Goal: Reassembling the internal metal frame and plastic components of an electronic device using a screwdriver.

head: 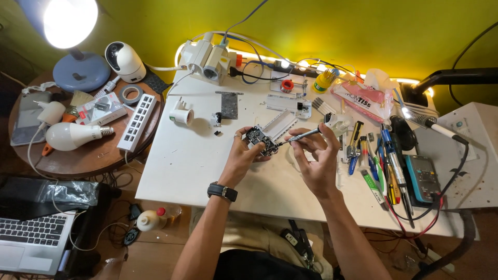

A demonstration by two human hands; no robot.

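Head view: left hand [243, 155] grips small dark circuit board [261, 140] by its edge, held above the white surface [181, 161], approx. centre. Right hand [319, 161] pinches a thin metal tool [300, 137] w/ fingers closed on its shaft; tip touches the board's right end. Board sits between both hands, just left of right hand. Row of pliers and screwdrivers [381, 161] lies to the right.

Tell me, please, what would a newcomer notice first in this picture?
At the centre of the white table, the left hand holds a small dark circuit board, and the right hand brings a thin screwdriver to it. A bright lamp shines at the upper left, above a round wooden table with a loose light bulb.
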